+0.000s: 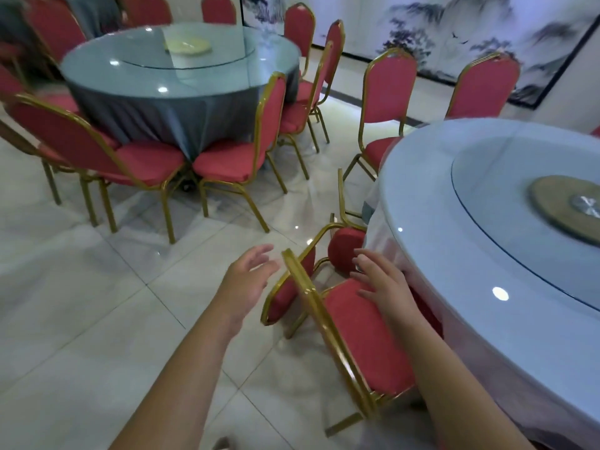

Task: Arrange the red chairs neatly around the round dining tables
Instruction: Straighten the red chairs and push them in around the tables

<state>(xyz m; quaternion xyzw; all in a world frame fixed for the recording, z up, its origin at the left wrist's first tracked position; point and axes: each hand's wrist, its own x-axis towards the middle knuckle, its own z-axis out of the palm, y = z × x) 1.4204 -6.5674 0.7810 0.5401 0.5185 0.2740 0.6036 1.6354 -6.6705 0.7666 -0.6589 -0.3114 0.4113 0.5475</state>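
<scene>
- The left hand [250, 280] hangs over the tiled floor [97, 303] with fingers loose and spread, holding nothing. It is just left of the far end of the nearest chair's gold frame [324, 332], and a small gap shows between them.
- The right hand [386, 287] has straight, fanned fingers and grips nothing. It lies over the far part of the red pad of the nearest chair [367, 339]; whether it touches the pad cannot be told.
- That chair stands tilted between the two forearms, hard against the near left edge of the white table [454, 254].
- Just beyond the hands a tipped chair [285, 293] lies on its side on the floor. Its round seat is by the white cloth and its legs point away.
- On the white table to the right sits a glass turntable [487, 170] with a wooden disc [552, 203].
- Past that table's far left edge stand two upright chairs [389, 89], facing it.
- Far left, the grey table [97, 76] is ringed by red chairs [233, 157], most drawn in close.
- An ink landscape mural [454, 34] covers the far wall.
</scene>
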